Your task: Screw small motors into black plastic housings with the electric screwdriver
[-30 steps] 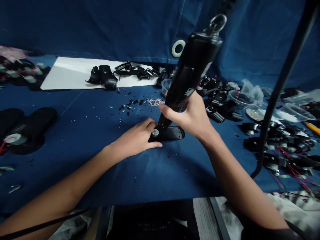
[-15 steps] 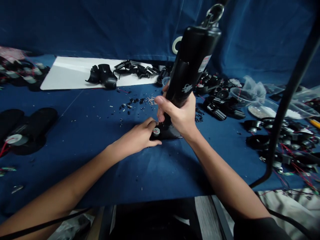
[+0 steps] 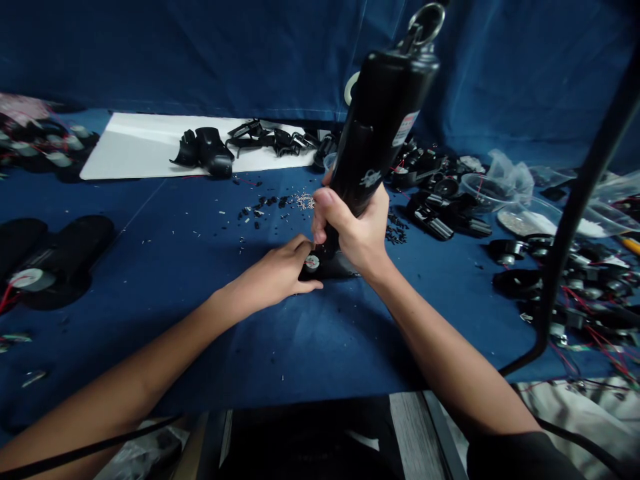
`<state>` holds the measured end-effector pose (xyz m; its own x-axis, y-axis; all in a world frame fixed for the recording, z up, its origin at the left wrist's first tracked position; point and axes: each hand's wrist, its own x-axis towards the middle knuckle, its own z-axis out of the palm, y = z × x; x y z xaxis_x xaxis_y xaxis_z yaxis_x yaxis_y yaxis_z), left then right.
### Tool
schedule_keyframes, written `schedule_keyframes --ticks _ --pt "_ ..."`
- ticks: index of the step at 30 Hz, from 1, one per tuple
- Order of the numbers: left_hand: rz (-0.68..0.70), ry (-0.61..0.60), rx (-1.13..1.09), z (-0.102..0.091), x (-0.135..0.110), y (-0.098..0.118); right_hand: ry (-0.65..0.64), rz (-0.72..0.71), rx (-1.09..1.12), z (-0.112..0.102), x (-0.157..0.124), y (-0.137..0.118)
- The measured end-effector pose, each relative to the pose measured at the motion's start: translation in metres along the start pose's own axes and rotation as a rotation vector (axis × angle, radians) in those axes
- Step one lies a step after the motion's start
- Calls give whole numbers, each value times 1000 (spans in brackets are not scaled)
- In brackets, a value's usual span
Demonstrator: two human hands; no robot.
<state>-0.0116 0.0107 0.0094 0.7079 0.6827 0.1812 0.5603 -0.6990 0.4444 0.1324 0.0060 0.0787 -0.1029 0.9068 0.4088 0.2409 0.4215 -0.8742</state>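
My right hand (image 3: pixel 355 223) is wrapped round a black electric screwdriver (image 3: pixel 383 120), which leans with its ringed top up and to the right. Its lower end points down at a black plastic housing (image 3: pixel 337 269) lying on the blue cloth; the tip itself is hidden. A small round silver motor (image 3: pixel 312 263) sits at the housing's left end. My left hand (image 3: pixel 290 268) grips that end, thumb along the near side and fingers bent over the far side.
Small screws (image 3: pixel 304 201) and black bits lie scattered beyond my hands. A white board (image 3: pixel 135 147) with black shells stands at the back. Motor parts with red wires (image 3: pixel 590 293) crowd the right, near plastic tubs (image 3: pixel 485 193). Black housings (image 3: pixel 75 260) lie left. A black cable (image 3: pixel 555 267) hangs at right.
The screwdriver's top has shifted slightly to the left, and my right hand has moved a little with it. My left hand keeps its hold on the housing.
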Motion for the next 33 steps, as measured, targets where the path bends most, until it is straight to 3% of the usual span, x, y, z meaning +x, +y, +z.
schedule_keyframes --ticks 3,11,27,30,33 --pt "15 0 -1 -1 0 0 110 8 7 1 -1 -1" --pt "14 -3 -6 -1 1 1 25 73 -62 1 -2 2" --pt "14 -22 -48 -3 2 -3 10 43 -7 0 -2 2" --pt "25 -23 -74 -5 3 -4 -61 26 -24 -12 1 -2" --pt "17 -26 -101 -6 3 -4 -266 18 -90 -33 4 -8"
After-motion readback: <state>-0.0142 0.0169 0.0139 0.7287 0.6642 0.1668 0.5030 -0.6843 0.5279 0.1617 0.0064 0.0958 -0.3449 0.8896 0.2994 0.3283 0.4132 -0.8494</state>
